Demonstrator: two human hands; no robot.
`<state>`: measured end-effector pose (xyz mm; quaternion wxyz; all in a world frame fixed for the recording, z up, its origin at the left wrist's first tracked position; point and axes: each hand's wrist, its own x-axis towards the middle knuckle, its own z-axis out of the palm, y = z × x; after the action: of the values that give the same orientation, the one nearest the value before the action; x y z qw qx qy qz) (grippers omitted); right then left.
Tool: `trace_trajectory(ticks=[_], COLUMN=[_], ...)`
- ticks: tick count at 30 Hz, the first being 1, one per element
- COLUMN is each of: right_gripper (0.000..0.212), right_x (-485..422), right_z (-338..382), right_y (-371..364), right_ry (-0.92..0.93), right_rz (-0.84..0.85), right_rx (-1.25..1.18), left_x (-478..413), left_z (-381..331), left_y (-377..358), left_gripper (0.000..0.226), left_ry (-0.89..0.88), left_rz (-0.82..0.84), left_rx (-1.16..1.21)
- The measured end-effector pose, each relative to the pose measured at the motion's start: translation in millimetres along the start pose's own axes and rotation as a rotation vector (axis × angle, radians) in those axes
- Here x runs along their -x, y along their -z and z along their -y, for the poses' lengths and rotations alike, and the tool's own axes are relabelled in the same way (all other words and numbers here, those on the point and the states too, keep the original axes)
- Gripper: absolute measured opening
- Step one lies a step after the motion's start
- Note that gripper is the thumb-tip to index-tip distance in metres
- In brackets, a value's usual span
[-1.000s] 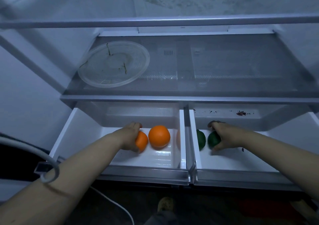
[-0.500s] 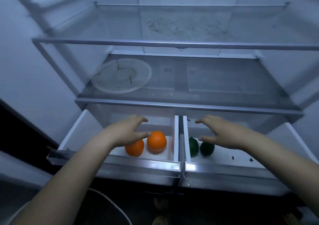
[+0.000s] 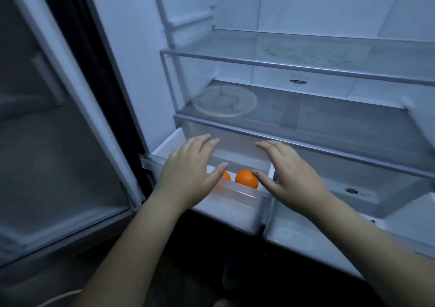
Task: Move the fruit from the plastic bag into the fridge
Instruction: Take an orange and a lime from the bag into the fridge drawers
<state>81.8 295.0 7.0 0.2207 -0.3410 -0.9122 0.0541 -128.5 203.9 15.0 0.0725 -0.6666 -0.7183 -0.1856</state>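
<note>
Two oranges lie in the fridge's left crisper drawer [image 3: 237, 209], which is pulled out. One orange [image 3: 246, 178] shows fully between my hands; the other orange [image 3: 226, 176] is mostly hidden behind my left thumb. My left hand [image 3: 188, 177] hovers over the left drawer, fingers straight, holding nothing. My right hand [image 3: 287, 177] hovers over the divide between the drawers, fingers straight and empty. The right crisper drawer [image 3: 329, 243] is also pulled out; the green fruit in it is hidden behind my right hand. No plastic bag is in view.
A clear round plate [image 3: 224, 101] sits on the glass shelf [image 3: 329, 127] above the drawers. Another glass shelf [image 3: 306, 54] is higher up. The open fridge door [image 3: 58, 130] stands at the left. A white cable [image 3: 58, 298] lies on the dark floor.
Both hands let go of the fruit and lifted out of the drawers, open. My view pulled back and swung left, bringing the door into sight; the green fruit is now hidden.
</note>
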Motion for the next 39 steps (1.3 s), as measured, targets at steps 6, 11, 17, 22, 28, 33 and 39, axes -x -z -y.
trace_trajectory(ticks=[6, 11, 17, 22, 28, 33, 39], right_gripper=[0.053, 0.055, 0.061, 0.065, 0.067, 0.068, 0.062], right_x=[-12, -25, -38, -42, -42, -35, -17], right_z=[65, 135, 227, 313, 426, 523, 620], right_y=[-24, -45, -61, -85, -120, -145, -182], right_ry=[0.161, 0.304, 0.498, 0.668, 0.824, 0.949, 1.091], right_rz=[0.043, 0.103, 0.158, 0.221, 0.321, 0.356, 0.415], right_rx=[-0.069, -0.121, -0.142, -0.129, -0.185, -0.241, -0.282], left_x=[69, 126, 193, 256, 344, 415, 502], left_z=[29, 63, 99, 134, 189, 235, 272], left_y=[32, 61, 97, 125, 165, 193, 208], left_gripper=[0.066, 0.068, 0.061, 0.062, 0.06, 0.068, 0.068], left_ry=[0.162, 0.331, 0.505, 0.669, 0.845, 0.978, 1.174], left_rz=[0.0, 0.003, -0.024, -0.059, -0.1, -0.143, -0.2], left_rx=[-0.133, -0.186, -0.225, -0.288, -0.348, -0.367, -0.376])
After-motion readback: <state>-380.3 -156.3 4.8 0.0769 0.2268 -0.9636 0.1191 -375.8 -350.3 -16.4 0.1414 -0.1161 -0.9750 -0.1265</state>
